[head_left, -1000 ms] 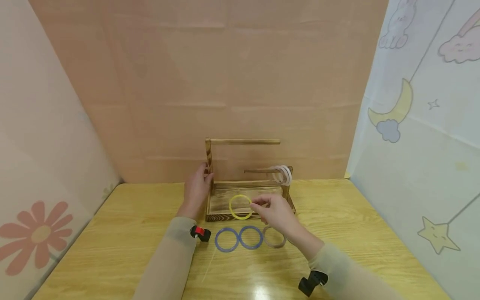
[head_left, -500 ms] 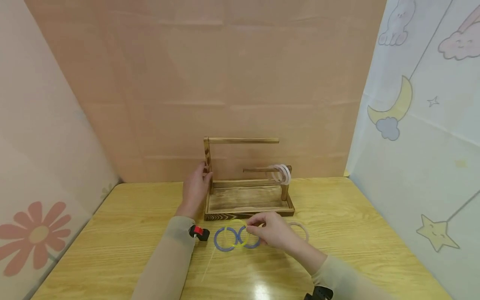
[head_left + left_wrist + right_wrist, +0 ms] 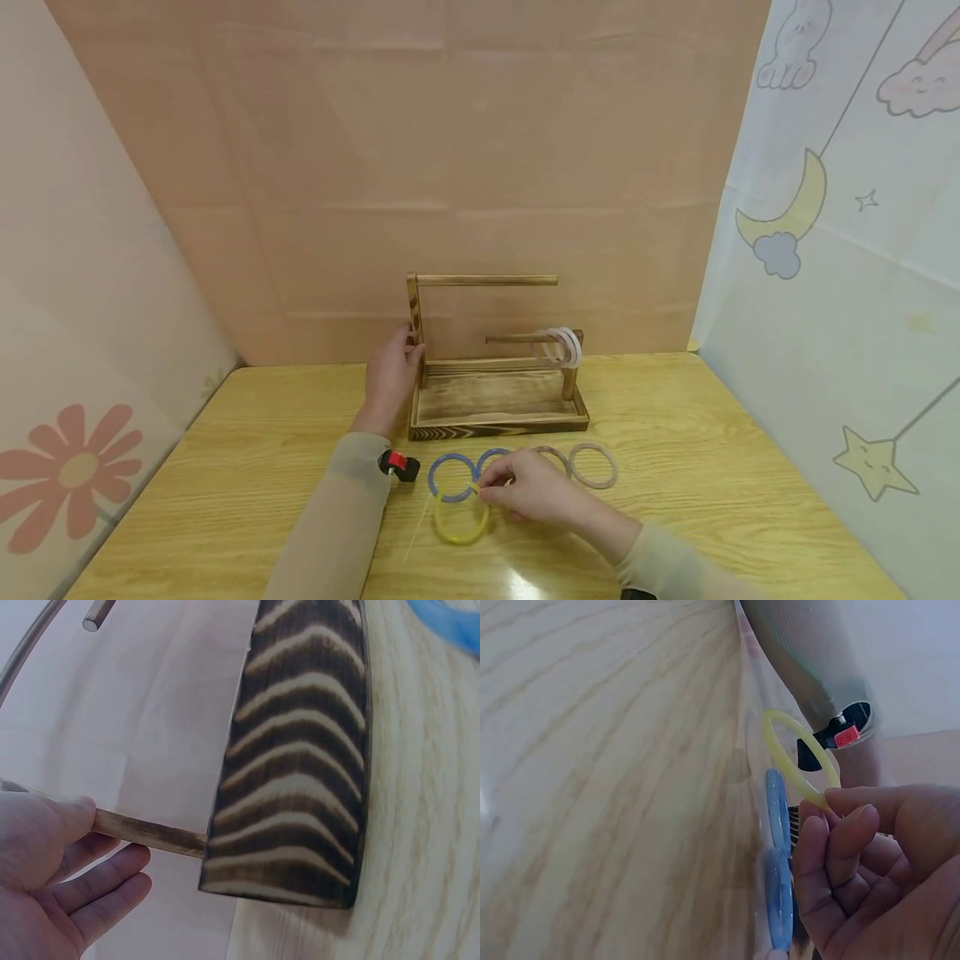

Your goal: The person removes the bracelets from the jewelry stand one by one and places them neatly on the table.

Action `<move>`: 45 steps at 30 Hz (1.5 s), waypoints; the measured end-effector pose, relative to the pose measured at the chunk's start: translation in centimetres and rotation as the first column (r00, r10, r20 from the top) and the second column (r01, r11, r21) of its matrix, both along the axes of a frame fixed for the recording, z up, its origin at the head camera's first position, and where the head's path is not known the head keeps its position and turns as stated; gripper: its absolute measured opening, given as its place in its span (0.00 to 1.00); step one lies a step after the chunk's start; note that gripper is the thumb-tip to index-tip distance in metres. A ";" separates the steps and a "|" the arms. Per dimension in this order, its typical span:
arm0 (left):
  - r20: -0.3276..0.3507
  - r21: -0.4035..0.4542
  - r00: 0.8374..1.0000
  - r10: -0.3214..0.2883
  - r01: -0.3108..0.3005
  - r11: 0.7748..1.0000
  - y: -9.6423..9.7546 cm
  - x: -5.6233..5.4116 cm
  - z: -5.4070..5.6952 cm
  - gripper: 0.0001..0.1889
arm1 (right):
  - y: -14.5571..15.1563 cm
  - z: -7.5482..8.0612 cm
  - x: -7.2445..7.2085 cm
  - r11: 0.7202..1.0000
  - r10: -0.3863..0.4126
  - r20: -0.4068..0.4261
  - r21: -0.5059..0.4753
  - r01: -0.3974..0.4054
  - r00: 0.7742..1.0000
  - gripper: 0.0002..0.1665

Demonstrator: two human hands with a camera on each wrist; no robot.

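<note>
Yellow ring [image 3: 460, 540] — lower centre of frame
We see the right hand [image 3: 528, 489] pinch it; left of centre, the left hand [image 3: 388, 379] grips the wooden rack [image 3: 491, 400].

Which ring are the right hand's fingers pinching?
The thin round yellow ring, the only yellow one. Blue rings and brownish rings lie on the wood-grained table; white rings hang on the lower wooden peg.

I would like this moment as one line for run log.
left hand: holds wooden upright | right hand: pinches yellow ring | blue rings: on table | white rings: around lower peg
</note>
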State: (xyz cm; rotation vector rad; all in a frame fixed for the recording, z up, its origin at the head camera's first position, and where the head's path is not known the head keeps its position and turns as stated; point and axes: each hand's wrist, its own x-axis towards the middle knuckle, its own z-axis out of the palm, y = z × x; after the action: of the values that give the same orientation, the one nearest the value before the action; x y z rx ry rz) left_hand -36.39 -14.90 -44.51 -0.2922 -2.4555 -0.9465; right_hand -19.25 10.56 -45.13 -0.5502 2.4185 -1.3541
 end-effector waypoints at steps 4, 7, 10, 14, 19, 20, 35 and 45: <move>-0.001 0.002 1.000 -0.001 0.001 1.000 0.0 0.1 0.0 0.21 | -0.4 -0.5 0.2 1.000 0.000 0.030 -0.009 0.000 1.000 0.05; 0.002 0.002 1.000 0.000 0.000 1.000 0.0 0.2 0.1 0.20 | -0.6 -0.7 0.3 1.000 -0.004 0.035 0.000 0.004 0.999 0.04; 0.001 -0.003 1.000 0.003 -0.003 1.000 0.0 0.3 0.1 0.21 | -0.8 -0.8 0.4 1.000 -0.004 0.037 0.006 0.004 0.999 0.03; -0.003 -0.005 1.000 0.005 -0.005 1.000 0.0 0.3 0.1 0.21 | -1.0 -0.9 0.5 1.000 0.006 0.023 0.030 -0.007 1.000 0.03; 0.001 -0.001 1.000 0.007 -0.007 1.000 0.0 0.3 0.1 0.21 | -1.0 -1.1 0.6 0.998 0.004 0.000 0.065 -0.004 1.000 0.03; 0.003 -0.002 1.000 0.009 -0.009 1.000 0.0 0.3 0.1 0.21 | -1.0 -1.1 0.6 0.998 0.002 -0.001 0.069 -0.002 1.000 0.03; 0.003 0.007 1.000 -0.010 0.010 1.000 0.0 0.3 0.0 0.21 | -1.5 -1.3 0.7 0.973 -0.011 -0.165 0.226 0.049 0.986 0.06; 0.020 0.000 1.000 -0.005 0.005 1.000 0.0 0.3 0.0 0.22 | -1.8 -1.5 0.8 0.965 -0.015 -0.237 0.250 0.076 0.971 0.07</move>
State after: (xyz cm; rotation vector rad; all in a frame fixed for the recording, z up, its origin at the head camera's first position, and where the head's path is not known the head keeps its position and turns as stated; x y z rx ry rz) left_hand -36.11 -14.93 -44.51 -0.2899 -2.4738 -0.9556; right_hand -18.46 8.75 -46.64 -0.6166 2.7579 -1.0146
